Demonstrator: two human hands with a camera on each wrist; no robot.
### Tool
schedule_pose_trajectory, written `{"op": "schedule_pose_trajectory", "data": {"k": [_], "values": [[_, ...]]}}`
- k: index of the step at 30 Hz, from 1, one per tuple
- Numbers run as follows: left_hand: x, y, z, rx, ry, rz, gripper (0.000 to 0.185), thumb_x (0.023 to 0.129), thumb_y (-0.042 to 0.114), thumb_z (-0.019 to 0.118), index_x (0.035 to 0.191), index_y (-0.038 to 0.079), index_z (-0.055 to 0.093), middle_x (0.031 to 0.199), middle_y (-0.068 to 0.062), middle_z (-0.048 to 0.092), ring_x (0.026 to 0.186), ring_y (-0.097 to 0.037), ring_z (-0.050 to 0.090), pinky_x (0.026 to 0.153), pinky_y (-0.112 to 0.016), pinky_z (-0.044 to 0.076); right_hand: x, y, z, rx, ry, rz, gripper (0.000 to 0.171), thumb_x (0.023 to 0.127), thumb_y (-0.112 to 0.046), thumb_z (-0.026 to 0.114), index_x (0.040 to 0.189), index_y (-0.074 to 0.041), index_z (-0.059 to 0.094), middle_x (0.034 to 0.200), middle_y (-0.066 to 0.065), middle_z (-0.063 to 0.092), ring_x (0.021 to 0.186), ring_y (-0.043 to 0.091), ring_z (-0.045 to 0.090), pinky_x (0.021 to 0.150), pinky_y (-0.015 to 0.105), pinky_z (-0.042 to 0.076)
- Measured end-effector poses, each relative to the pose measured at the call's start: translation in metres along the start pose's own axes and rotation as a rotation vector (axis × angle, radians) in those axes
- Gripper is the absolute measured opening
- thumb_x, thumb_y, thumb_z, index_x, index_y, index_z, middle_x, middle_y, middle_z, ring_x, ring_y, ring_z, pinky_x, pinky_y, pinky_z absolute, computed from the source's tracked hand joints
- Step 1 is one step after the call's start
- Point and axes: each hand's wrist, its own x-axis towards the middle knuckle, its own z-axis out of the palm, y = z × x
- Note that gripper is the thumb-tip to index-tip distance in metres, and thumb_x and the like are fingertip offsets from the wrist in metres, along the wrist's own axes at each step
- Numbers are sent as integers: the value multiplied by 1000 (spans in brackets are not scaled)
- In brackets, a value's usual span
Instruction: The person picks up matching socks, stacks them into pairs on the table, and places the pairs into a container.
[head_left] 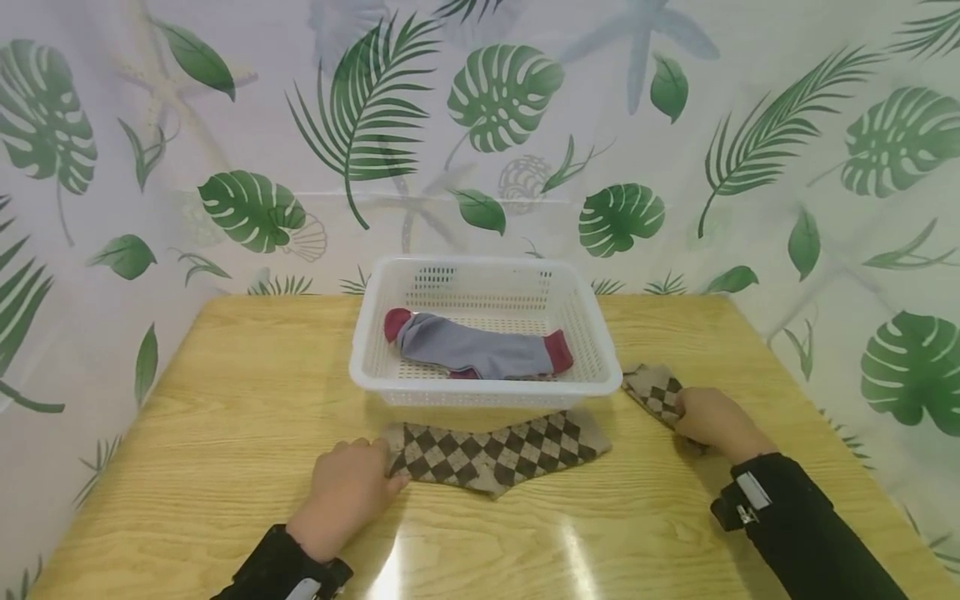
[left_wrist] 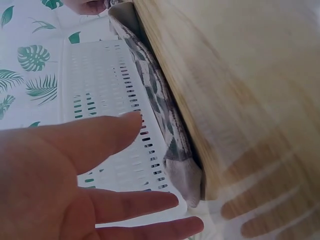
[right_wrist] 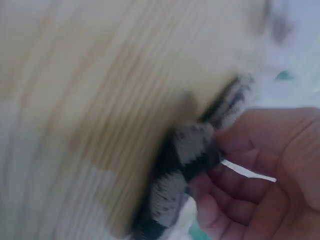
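A brown argyle sock (head_left: 498, 450) lies flat on the wooden table (head_left: 225, 417), just in front of a white basket (head_left: 375, 379). My left hand (head_left: 360, 479) sits at this sock's left end with its fingers (left_wrist: 100, 135) straight, beside the sock's end (left_wrist: 182, 175); contact is unclear. A second argyle sock (head_left: 654, 390) lies by the basket's right front corner. My right hand (head_left: 701, 415) pinches its near end, the fingers (right_wrist: 235, 185) curled round the fabric (right_wrist: 192, 150). Inside the basket lies a grey sock (head_left: 472, 348) with a maroon toe and cuff.
A leaf-patterned curtain (head_left: 487, 125) walls in the table at the back and on both sides. The table's near part shows bare wood with glare. The right wrist view is blurred.
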Motion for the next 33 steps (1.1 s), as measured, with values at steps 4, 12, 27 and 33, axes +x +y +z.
{"op": "schedule_pose_trajectory", "data": {"k": [4, 12, 27, 33], "values": [[-1, 2, -1, -8, 25, 24, 41, 83, 40, 74, 99, 4, 65, 83, -13, 63, 77, -33, 61, 63, -47, 50, -14, -28, -2, 60, -38, -76, 7, 85, -2, 61, 81, -5, 56, 73, 4, 53, 62, 19, 46, 55, 32, 38], [-4, 2, -4, -13, 45, 71, 44, 84, 38, 74, 108, 3, 65, 93, -14, 66, 81, -33, 62, 66, -48, 51, -44, -83, -29, 82, 101, -264, 9, 87, -4, 65, 84, -10, 59, 75, 0, 59, 64, 14, 50, 55, 31, 43], [12, 37, 10, -389, 95, 487, 106, 68, 44, 86, 149, 5, 32, 143, -17, 47, 129, -37, 45, 107, -53, 35, -84, -175, -50, 1031, 265, -809, 20, 93, 12, 54, 101, -6, 61, 96, -1, 62, 83, 9, 64, 71, 24, 55], [16, 47, 10, -637, 326, 527, 77, 72, 3, 81, 138, 9, 41, 108, -10, 65, 94, -21, 64, 84, -36, 54, -77, -182, -39, 1424, 83, -1019, 22, 98, 8, 46, 107, -6, 61, 109, 3, 61, 95, 12, 57, 80, 22, 50]]}}
